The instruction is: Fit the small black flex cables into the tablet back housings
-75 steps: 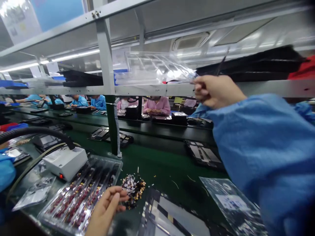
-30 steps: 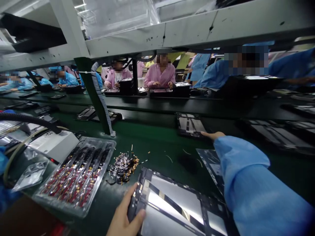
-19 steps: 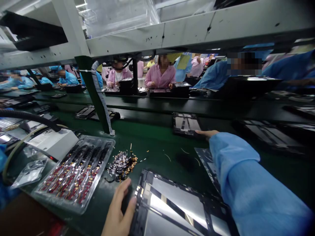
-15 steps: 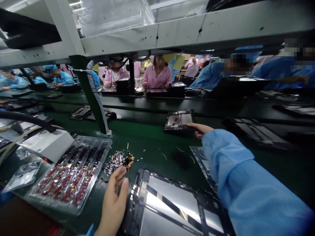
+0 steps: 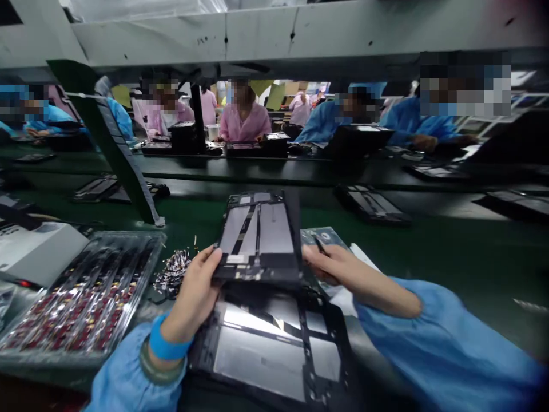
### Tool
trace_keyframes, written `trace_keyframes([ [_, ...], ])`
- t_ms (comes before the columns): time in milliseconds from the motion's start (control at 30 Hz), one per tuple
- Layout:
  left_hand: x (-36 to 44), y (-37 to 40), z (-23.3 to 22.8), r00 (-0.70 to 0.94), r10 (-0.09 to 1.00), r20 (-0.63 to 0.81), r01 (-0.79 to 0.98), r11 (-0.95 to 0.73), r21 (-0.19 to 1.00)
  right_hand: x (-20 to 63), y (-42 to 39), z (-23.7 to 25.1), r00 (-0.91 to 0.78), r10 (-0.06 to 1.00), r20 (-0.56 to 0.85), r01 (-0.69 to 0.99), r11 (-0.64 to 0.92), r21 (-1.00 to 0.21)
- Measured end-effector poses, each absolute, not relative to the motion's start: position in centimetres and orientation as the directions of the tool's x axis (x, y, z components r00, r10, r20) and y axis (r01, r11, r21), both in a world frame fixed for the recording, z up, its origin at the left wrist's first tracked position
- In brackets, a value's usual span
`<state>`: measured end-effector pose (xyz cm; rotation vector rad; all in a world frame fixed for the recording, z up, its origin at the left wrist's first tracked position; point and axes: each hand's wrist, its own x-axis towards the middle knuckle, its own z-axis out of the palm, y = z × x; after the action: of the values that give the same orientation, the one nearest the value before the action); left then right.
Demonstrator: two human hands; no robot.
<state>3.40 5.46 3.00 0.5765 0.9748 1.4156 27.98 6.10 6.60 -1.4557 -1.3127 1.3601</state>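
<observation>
Nearest the camera, a second tablet frame (image 5: 274, 355) lies flat on the green counter (image 5: 429, 246), its silvery panels facing up. Just above its far edge, both hands hold another tablet frame (image 5: 259, 237) off the counter, tilted so its inner side faces the camera. The left hand (image 5: 195, 294) grips the frame's near left corner, thumb on top and fingers curled under; a blue band sits at the wrist above a light blue sleeve (image 5: 128, 377). The right hand (image 5: 338, 272) closes on the near right corner, and a thin dark tool (image 5: 319, 246) pokes out between its fingers. Under that hand lies a printed foil bag (image 5: 323, 236), partly covered.

To the left, a clear plastic tray (image 5: 81, 292) holds rows of small red and gold parts, and a loose heap of small parts (image 5: 171, 269) sits between the tray and the left hand. A white box (image 5: 38, 252) stands just beyond the tray, beside a slanted green post (image 5: 107, 143).

Farther out, more dark frames (image 5: 371, 205) lie on the counter. Beyond them, people in pink and blue smocks (image 5: 244, 120) sit at a further bench under a grey shelf rail (image 5: 257, 34).
</observation>
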Motion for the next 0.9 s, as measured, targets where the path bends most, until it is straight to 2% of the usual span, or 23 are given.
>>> trace_keyframes([
  [67,1.4,5.0,3.3,-0.085,0.967,-0.242,-0.462,0.177,0.869,30.9,5.0,5.9,0.098,0.995,-0.028,0.228,-0.05,-0.972],
  [133,-0.4,4.9,3.8,-0.012,0.955,-0.297,-0.35,0.274,0.896,33.9,4.2,5.0,0.271,0.959,0.079,0.185,0.029,-0.982],
  [233,-1.5,5.2,4.2,0.139,0.901,-0.41,-0.172,0.43,0.886,37.1,2.8,3.2,0.413,0.91,0.037,0.046,0.02,-0.999],
  [300,-1.4,5.6,4.3,0.212,0.874,-0.438,-0.018,0.452,0.892,38.3,1.6,1.8,0.489,0.872,-0.018,-0.043,0.003,-0.999],
  [400,-0.8,6.5,4.1,0.226,0.911,-0.346,0.212,0.3,0.93,38.8,0.0,-0.5,0.542,0.84,-0.018,-0.088,0.035,-0.995],
  [467,-0.7,7.1,3.9,0.191,0.954,-0.23,0.363,0.149,0.92,38.8,-0.7,-1.8,0.583,0.812,0.024,-0.076,0.084,-0.994],
  [533,-0.7,7.8,3.6,0.098,0.995,-0.014,0.494,-0.037,0.869,38.7,-1.1,-2.9,0.613,0.788,0.056,-0.04,0.103,-0.994],
  [600,-0.7,8.4,3.0,0.011,0.973,0.229,0.586,-0.192,0.788,38.9,-1.1,-3.7,0.608,0.79,0.075,0.007,0.09,-0.996],
  [633,-0.6,8.6,2.8,0.004,0.955,0.298,0.621,-0.235,0.747,39.1,-1.1,-4.1,0.595,0.799,0.083,0.037,0.076,-0.996],
  [700,-0.5,8.8,2.4,0.071,0.951,0.3,0.679,-0.267,0.684,39.5,-0.7,-4.6,0.567,0.817,0.103,0.113,0.046,-0.992],
  [767,-0.2,8.7,2.1,0.148,0.965,0.217,0.722,-0.255,0.643,40.0,-0.1,-5.2,0.552,0.822,0.14,0.207,0.028,-0.978],
  [900,0.4,8.5,1.8,0.17,0.985,0.034,0.729,-0.149,0.668,40.5,1.1,-6.2,0.547,0.803,0.235,0.356,0.031,-0.934],
])
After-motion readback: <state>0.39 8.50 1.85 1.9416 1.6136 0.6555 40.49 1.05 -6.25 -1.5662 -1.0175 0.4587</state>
